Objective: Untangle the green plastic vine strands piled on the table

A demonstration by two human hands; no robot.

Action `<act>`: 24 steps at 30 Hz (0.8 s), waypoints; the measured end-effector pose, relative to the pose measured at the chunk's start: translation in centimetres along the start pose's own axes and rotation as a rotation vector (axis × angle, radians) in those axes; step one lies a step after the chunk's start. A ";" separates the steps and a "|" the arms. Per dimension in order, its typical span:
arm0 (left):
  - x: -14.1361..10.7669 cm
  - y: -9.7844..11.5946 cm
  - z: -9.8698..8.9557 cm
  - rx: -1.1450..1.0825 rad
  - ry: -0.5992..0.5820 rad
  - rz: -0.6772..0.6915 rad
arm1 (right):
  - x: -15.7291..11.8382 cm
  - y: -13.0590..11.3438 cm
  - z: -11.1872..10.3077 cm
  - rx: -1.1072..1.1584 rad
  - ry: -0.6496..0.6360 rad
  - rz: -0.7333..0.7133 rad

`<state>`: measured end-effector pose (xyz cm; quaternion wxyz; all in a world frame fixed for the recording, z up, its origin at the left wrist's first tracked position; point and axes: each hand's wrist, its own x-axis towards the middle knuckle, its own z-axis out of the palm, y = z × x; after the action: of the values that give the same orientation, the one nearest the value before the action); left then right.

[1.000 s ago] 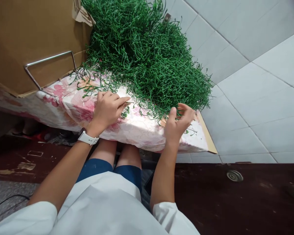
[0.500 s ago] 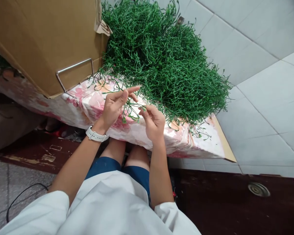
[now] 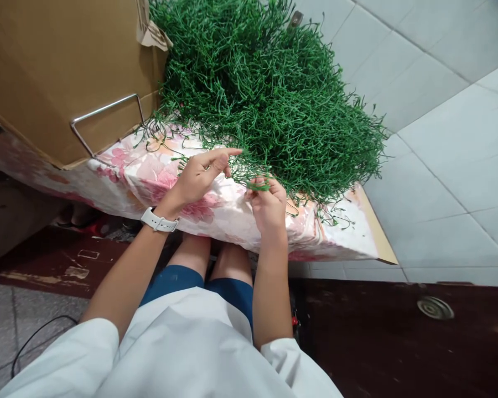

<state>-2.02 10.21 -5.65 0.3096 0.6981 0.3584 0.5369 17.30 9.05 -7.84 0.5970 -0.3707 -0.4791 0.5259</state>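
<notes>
Pinching green sprigs in a closed right grip, above the floral counter, just before the heap;
with left grip loosely curled, cannot tell whether around any sprigs; risking snags from tangled ends, or dropping from too light a pinch.

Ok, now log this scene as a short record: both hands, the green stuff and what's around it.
Left hand: index finger extended, beside the loose strands; grip unclear
Right hand: thumb and fingers closed on green strands
Green pile: large, tangled, beyond the hands
Surface: floral cloth under the pile
Left of pile: brown cardboard, bent metal wire in front
Right of pile: pale wall tiles
Left wrist: white band
</notes>
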 end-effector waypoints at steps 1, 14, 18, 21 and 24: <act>-0.1 -0.1 -0.1 0.054 -0.044 0.011 | 0.1 0.0 -0.1 0.037 0.018 0.015; 0.0 -0.4 -0.5 0.367 -0.112 -0.006 | 0.4 0.6 -0.3 -0.027 0.153 -0.056; -0.2 -0.4 -0.6 0.318 -0.159 0.003 | -0.5 0.4 0.2 -0.262 0.248 -0.308; -0.3 -0.3 -0.5 0.296 -0.164 0.007 | -1.4 -0.1 0.2 -0.543 0.109 -0.457; -0.2 -0.1 -0.6 0.245 -0.128 -0.015 | -1.8 -0.4 -0.1 -0.630 0.012 -0.477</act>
<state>-2.65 10.10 -5.75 0.2484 0.7607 0.4061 0.4412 17.51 7.18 -7.85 0.5623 -0.4168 -0.6863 0.1975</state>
